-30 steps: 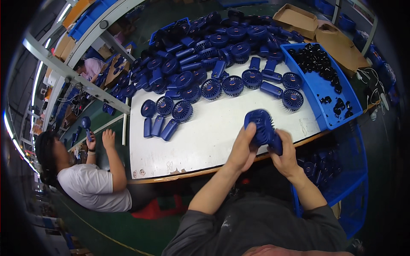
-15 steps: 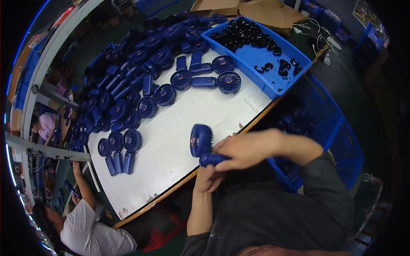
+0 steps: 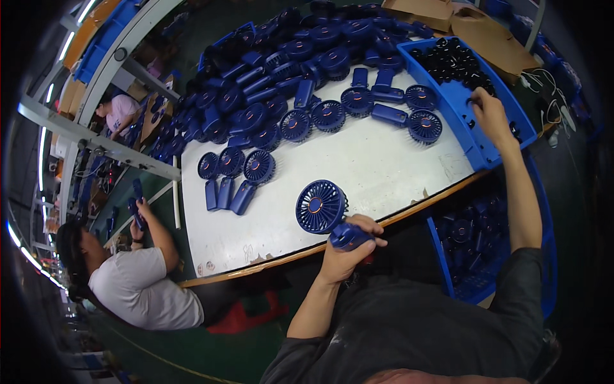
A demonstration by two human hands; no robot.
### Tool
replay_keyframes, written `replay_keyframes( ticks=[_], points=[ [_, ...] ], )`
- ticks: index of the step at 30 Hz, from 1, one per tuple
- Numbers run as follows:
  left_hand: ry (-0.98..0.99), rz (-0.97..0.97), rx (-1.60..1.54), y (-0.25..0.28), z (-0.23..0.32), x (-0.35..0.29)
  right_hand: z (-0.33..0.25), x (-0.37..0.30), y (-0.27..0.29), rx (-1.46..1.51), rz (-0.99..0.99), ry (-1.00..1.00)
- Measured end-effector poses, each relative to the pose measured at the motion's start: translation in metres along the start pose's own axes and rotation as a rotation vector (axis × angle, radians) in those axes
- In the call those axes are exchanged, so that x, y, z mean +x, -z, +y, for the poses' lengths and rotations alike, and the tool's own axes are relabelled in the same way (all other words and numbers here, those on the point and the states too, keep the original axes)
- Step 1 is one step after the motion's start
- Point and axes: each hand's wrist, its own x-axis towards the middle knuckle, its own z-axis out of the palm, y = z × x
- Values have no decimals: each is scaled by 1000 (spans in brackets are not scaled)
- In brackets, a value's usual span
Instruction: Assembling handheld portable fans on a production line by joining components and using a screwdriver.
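My left hand (image 3: 339,261) is wrapped round the handle of a dark blue handheld fan (image 3: 321,206), whose round slatted head tilts up over the table's near side. My right hand (image 3: 491,116) reaches into a long blue tray (image 3: 476,148) at the right, fingers curled in a pinch. At its fingertips is a small black curved part (image 3: 472,101), partly hidden by the fingers. Many similar black parts (image 3: 451,61) lie heaped at the tray's far end, with a few scattered nearer.
Dark blue fans (image 3: 294,57) are piled along the far side of the white table (image 3: 377,166); several lie in rows before them. A blue crate (image 3: 448,272) of fans stands below the table's edge. Another person (image 3: 137,281) works at the left. Cardboard (image 3: 492,38) lies behind the tray.
My right hand has left the fan and moved right, into the blue tray. The fan stays in my left hand, its slatted face now turned up. The view has shifted.
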Motion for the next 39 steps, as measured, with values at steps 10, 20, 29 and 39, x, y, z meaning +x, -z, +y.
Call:
replay_keyframes(
  ticks=[10, 20, 29, 39],
  points=[
    [-244, 358, 759, 1, -6, 3, -190, -159, -90, 1218, -769, -187],
    [322, 244, 184, 4, 17, 7, -194, -135, -70, 792, -568, 377],
    [213, 99, -135, 11, -2, -7, -218, -123, -80, 466, -423, 800],
    [148, 212, 227, -16, -6, 6, -212, -188, -93, 381, -298, 459]
  ],
)
